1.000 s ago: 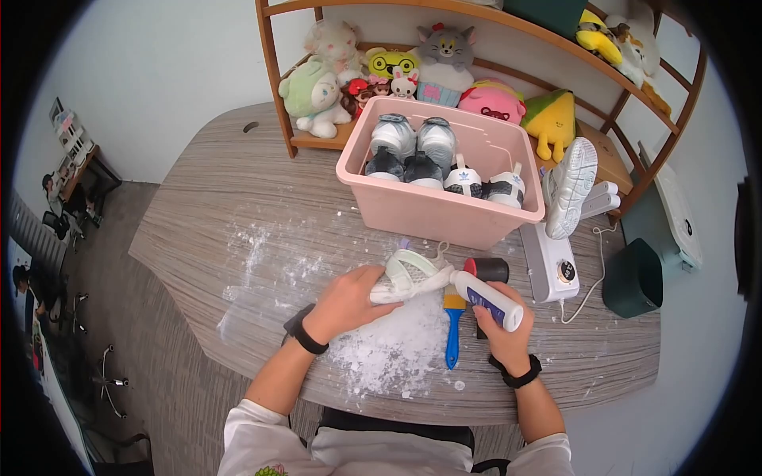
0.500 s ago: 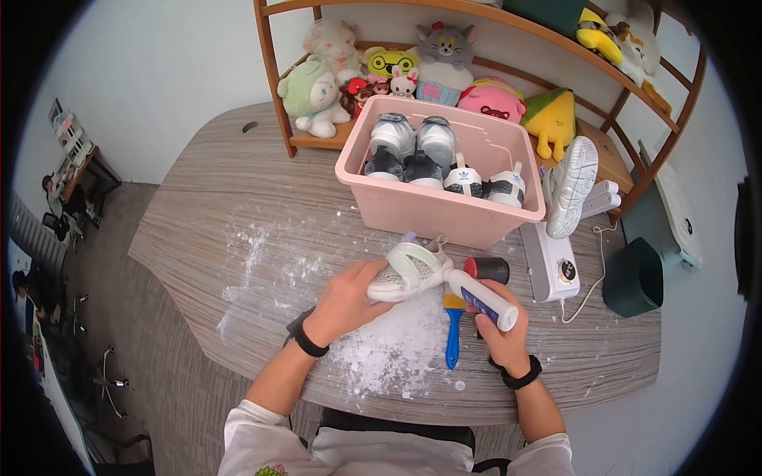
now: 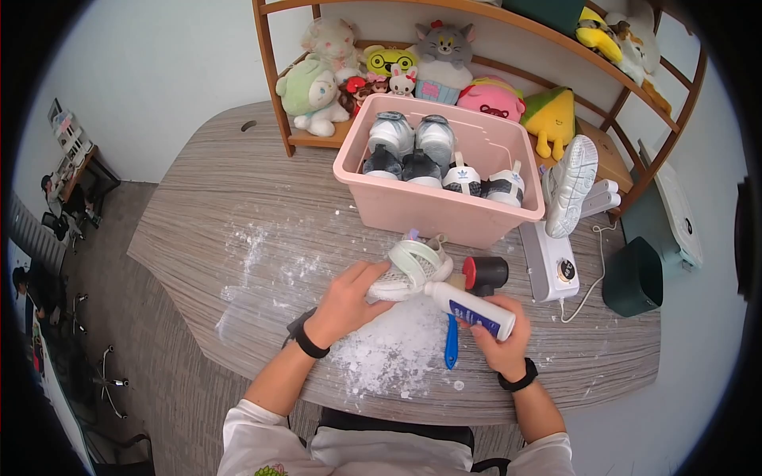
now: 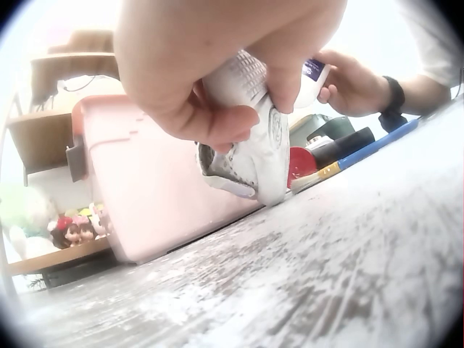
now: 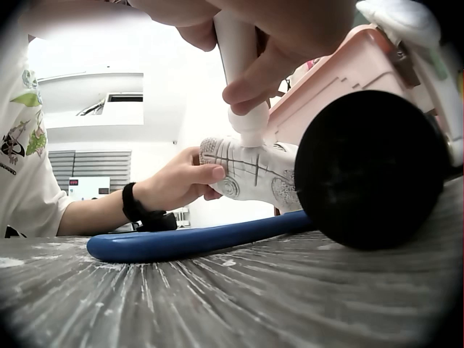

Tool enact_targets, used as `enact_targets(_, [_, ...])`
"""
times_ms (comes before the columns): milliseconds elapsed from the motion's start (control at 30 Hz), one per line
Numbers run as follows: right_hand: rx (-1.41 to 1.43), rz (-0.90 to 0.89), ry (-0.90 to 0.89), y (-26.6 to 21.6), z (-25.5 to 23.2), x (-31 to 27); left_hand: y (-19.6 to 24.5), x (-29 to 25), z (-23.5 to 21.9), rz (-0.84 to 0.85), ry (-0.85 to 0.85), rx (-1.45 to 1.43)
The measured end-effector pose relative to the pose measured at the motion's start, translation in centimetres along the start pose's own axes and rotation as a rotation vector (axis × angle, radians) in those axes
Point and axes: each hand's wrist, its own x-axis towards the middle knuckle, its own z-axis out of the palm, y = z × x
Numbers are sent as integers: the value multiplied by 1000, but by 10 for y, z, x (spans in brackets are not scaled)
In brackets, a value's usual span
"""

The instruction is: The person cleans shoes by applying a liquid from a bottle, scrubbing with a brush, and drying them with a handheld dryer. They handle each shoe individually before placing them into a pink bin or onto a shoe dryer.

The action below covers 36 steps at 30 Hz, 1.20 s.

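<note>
A white mesh sneaker is tilted on its side above the powder-strewn table, its sole edge toward the person. My left hand grips it around the toe, thumb on the near side. In my right hand is a white squeeze bottle with a blue label. Its tip meets the sneaker's sole around mid-length in the right wrist view. Beneath the bottle lies a brush with a blue handle, partly hidden. A black cylinder with a red end lies just beyond.
Behind the sneaker stands a pink bin holding several shoes. To its right, another white shoe sits on a white device with a cord. White powder covers the table's front. A shelf of plush toys stands behind.
The bottle has slid left along the sneaker's near side, from the heel end toward the middle. The sneaker has tilted and shifted slightly. My left hand keeps its hold on the toe.
</note>
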Motion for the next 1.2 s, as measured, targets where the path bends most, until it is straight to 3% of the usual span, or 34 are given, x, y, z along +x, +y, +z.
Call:
enact_targets(67, [-56,-155,-63,-10,3,0,0,0,0,5,1,3])
enact_targets(433, [-96,-78,16,-10,3,0,7,-2,-3,66,16,129])
enact_targets(633, [-68,-254,-114,-14,5,-3,10,-3,-1,70,27,190])
enact_targets(767, [5,-211,-104,-19,8,-4,9,-5,0,99,39,214])
enact_targets(867, [-129,-247,-63,-16,3,-4,11,-4,-1,138,48,242])
enact_targets(933, [-99,-163,-17,-16,2,-6,13,-3,-1,158,49,254])
enact_targets(1033, [-184,-293,-38,-18,2,-1,14,-2,-2,170,66,250])
enact_targets(1200, [-103,-221,-56,-16,4,-9,14,0,-3,229,70,296])
